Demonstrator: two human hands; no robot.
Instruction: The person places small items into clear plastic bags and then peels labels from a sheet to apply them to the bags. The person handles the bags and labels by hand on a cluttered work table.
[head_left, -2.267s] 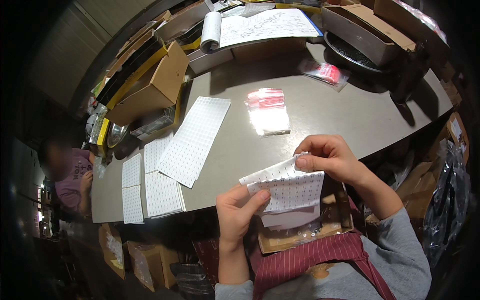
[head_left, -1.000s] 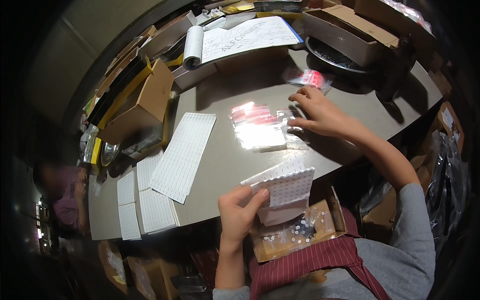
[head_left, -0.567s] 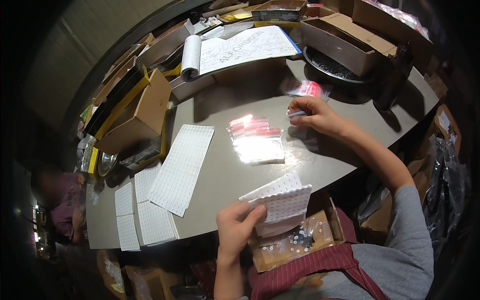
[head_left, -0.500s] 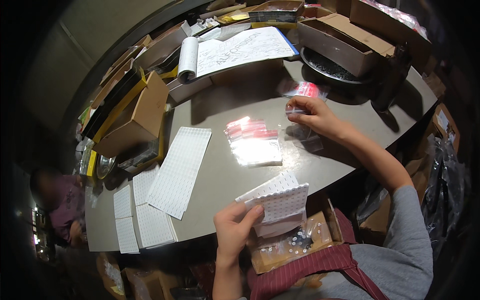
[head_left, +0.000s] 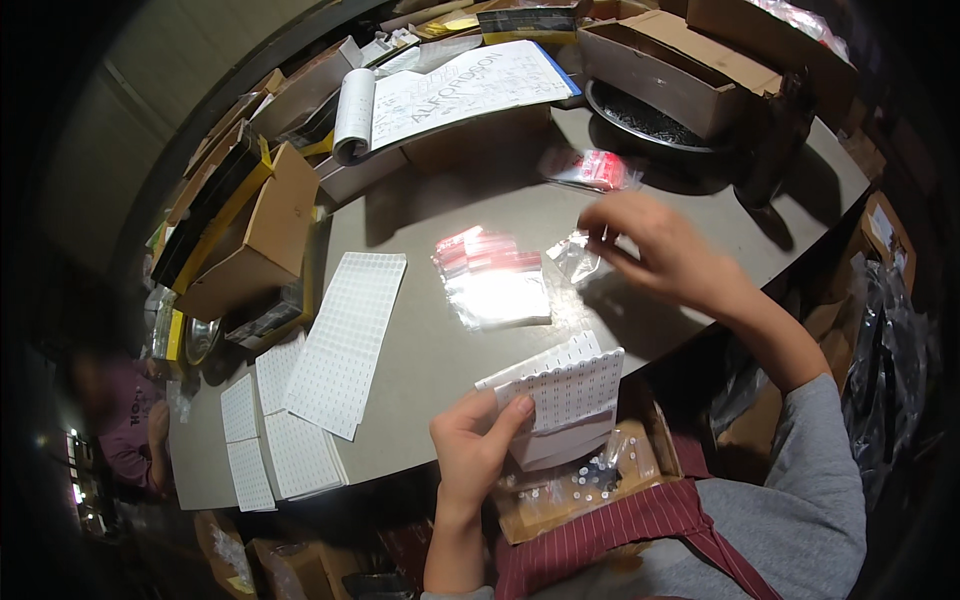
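My left hand [head_left: 472, 440] pinches a folded stack of white sticker sheets [head_left: 570, 390] printed with rows of small dark marks, over the table's near edge. My right hand [head_left: 660, 245], blurred by motion, is above the table with thumb and fingers apart. Just left of its fingertips is a small crumpled clear plastic bag [head_left: 575, 258]; the fingers do not appear closed on it. Beside that bag lies a pile of clear zip bags with red tops [head_left: 495, 280]. More red-marked bags [head_left: 600, 170] lie beyond my right hand.
Long printed sheets [head_left: 350, 340] and shorter stacks [head_left: 300, 450] lie at left. Cardboard boxes [head_left: 250, 235] and a paper pad [head_left: 460, 95] line the back. A round tray of black bits [head_left: 650, 120] is at back right. An open box with small discs [head_left: 570, 500] sits below my left hand.
My right hand has moved slightly right and nearer to me, its fingers opening. The clear bag that hung from it is now left of the fingertips. My left hand keeps its sheets.
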